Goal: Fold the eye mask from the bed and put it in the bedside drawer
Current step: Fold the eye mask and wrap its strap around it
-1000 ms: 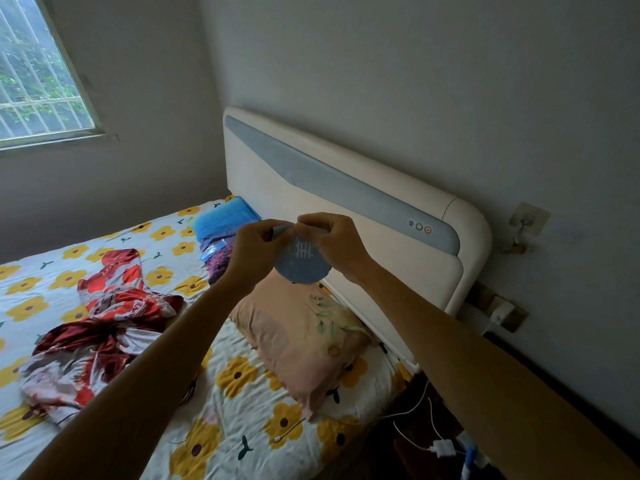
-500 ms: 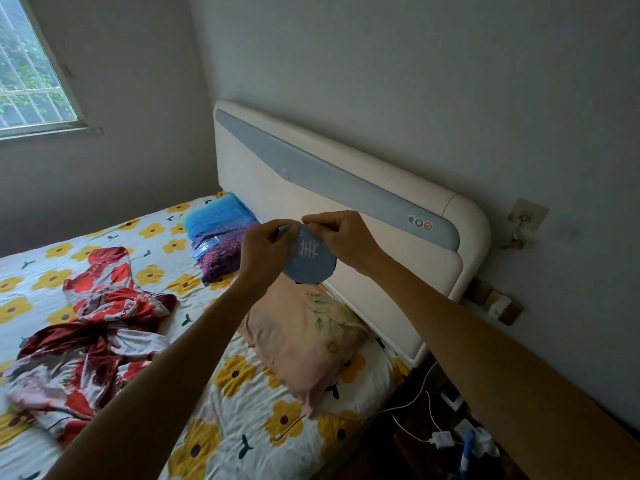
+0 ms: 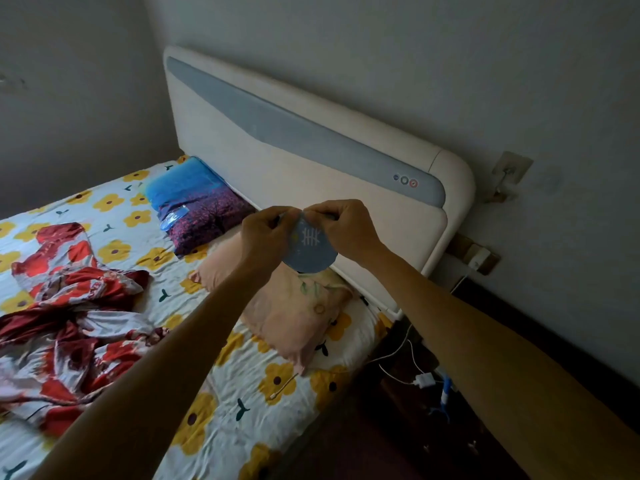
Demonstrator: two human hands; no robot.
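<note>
Here, head view: the bed (image 3: 242, 393) is filling the left and centre, its near edge running diagonally down to a dark floor strip along the wall, where white cables (image 3: 408, 372) and a charger (image 3: 425, 380) are lying. The cream headboard (image 3: 311, 174), padded and round-cornered with a grey-blue band, is standing against the wall. Open air is showing above the pillows, where both arms are reaching.

Materials: a wrinkled white sheet printed with yellow flowers; a crumpled red-and-white blanket (image 3: 65, 313) lying at left; a soft peach pillow (image 3: 294, 317) sitting near the headboard; a blue-and-purple pillow (image 3: 197, 206) lying beyond it.

The eye mask (image 3: 308, 251), pale blue cloth with a rounded lower edge and white stitched lashes, is hanging in the air above the peach pillow. The left hand (image 3: 265, 237) and right hand (image 3: 346, 226) are both pinching its upper edge, fingers closed on the cloth, knuckles nearly touching.
</note>
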